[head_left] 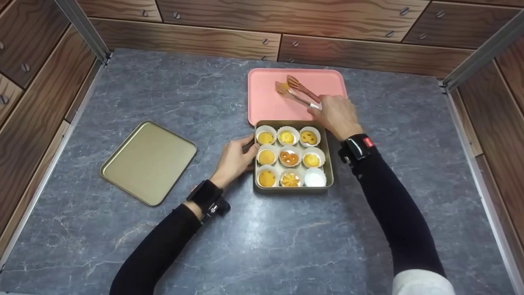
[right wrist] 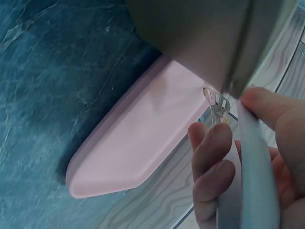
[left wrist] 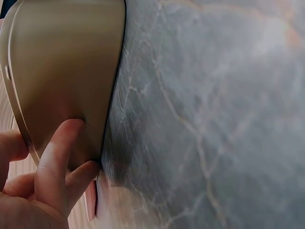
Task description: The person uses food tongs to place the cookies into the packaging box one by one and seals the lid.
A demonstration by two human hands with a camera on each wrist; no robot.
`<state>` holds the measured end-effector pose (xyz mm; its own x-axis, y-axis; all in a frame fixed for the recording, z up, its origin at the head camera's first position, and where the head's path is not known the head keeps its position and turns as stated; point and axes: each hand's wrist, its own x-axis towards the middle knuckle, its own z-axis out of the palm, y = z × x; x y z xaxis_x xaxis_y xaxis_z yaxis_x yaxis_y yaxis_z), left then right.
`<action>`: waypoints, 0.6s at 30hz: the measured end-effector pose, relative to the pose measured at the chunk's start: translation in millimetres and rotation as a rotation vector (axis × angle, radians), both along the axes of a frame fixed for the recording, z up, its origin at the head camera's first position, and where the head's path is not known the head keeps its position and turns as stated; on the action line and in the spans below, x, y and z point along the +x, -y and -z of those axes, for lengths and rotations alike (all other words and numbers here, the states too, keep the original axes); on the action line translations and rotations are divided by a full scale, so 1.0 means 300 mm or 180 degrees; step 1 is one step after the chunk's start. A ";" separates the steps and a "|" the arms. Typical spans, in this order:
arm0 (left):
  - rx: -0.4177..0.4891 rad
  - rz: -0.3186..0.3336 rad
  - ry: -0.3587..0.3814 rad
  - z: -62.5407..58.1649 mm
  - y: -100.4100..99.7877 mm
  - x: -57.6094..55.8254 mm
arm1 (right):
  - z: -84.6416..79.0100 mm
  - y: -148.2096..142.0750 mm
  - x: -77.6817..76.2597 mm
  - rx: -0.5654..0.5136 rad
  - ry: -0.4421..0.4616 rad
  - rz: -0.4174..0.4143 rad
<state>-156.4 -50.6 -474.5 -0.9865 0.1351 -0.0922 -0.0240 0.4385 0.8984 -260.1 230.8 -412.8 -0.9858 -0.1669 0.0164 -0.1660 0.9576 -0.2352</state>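
My right hand grips a pair of serving tongs over the pink tray. A small yellow-brown cookie shows between the tong heads, partly covered by them. Below the tray stands an open gold tin with rows of white paper cups. Most cups hold cookies, such as a pretzel-shaped cookie; the front right paper cup shows only white. My left hand rests against the tin's left side. In the left wrist view, its fingers press the outer wall and the thumb touches the rim.
The pink tray lies right behind the tin, partly under the right hand and tongs. A gold lid lies on the grey marbled table to the left. Wood-patterned walls enclose the back and sides.
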 end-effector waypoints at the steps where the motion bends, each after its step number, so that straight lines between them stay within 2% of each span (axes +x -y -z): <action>1: 0.0010 0.0002 0.0004 0.000 -0.002 0.001 | 0.002 0.001 0.002 0.0017 -0.0023 -0.0003; 10: 0.0065 0.0026 0.0065 -0.001 -0.006 0.006 | 0.017 -0.024 0.023 0.0075 -0.0198 -0.0090; 14: -0.0102 0.0020 -0.0137 0.004 -0.003 0.003 | 0.011 -0.043 0.038 0.0015 -0.0226 -0.0127; 18: -0.0138 -0.0014 -0.0156 0.009 0.002 -0.001 | 0.003 -0.059 0.046 -0.0013 -0.0199 -0.0168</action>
<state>-156.6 -51.2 -477.3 -0.9906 0.1278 -0.0495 0.0176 0.4770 0.8787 -246.2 248.6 -413.7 -0.9727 -0.2185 0.0784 -0.2308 0.9462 -0.2267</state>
